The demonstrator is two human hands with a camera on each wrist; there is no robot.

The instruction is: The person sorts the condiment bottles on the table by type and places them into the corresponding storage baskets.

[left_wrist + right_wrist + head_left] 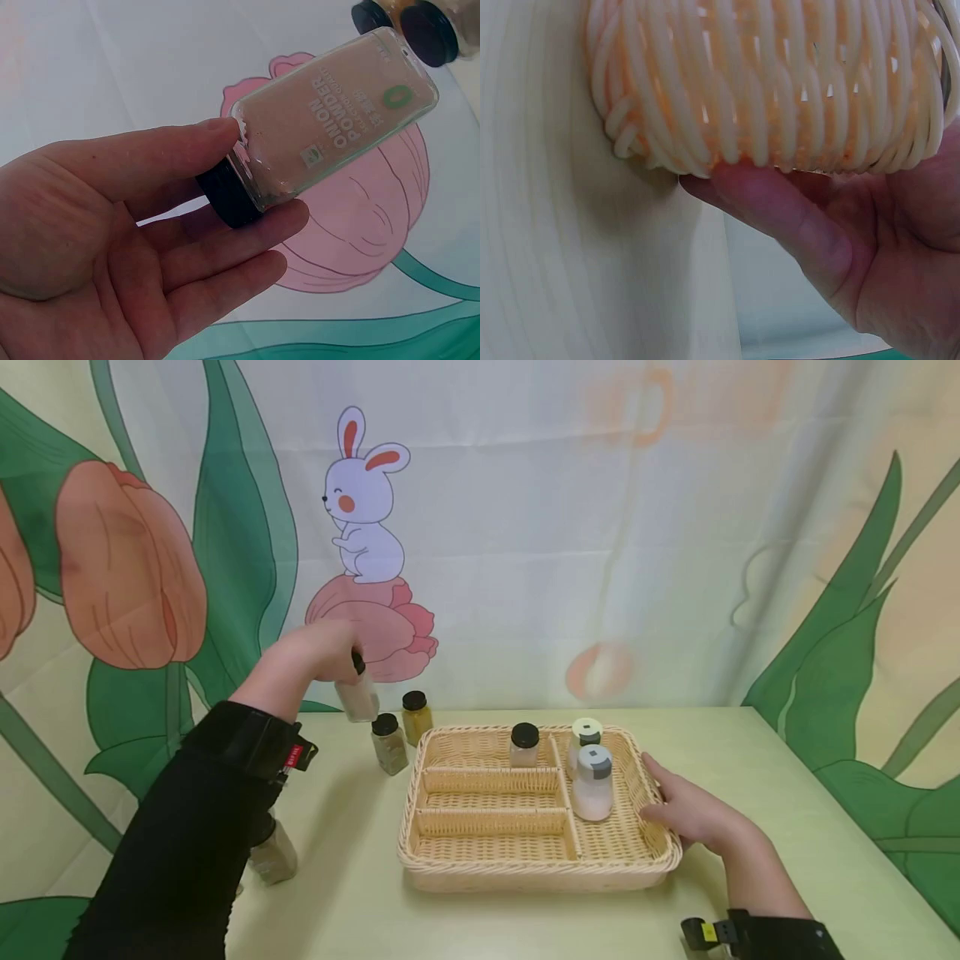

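Observation:
My left hand [322, 652] is raised at the back left and pinches a glass spice jar [337, 120] near its black lid [231, 196]. The jar is labelled onion powder and tilts with its base away from the palm. At the front right, my right hand [693, 810] grips the right end of a wicker basket [525, 882], thumb and fingers at its woven wall [765, 82]. Inside, a black-lidded jar [524, 753] stands in the back left compartment. Two white-capped shakers [593, 797] share the long right compartment.
Left of the basket stand a black-lidded jar [389, 747] and a jar of yellow powder [417, 723]. Another jar [274, 858] is partly hidden by my left sleeve [172, 843]. A printed cloth [510, 568] hangs behind the table [337, 885].

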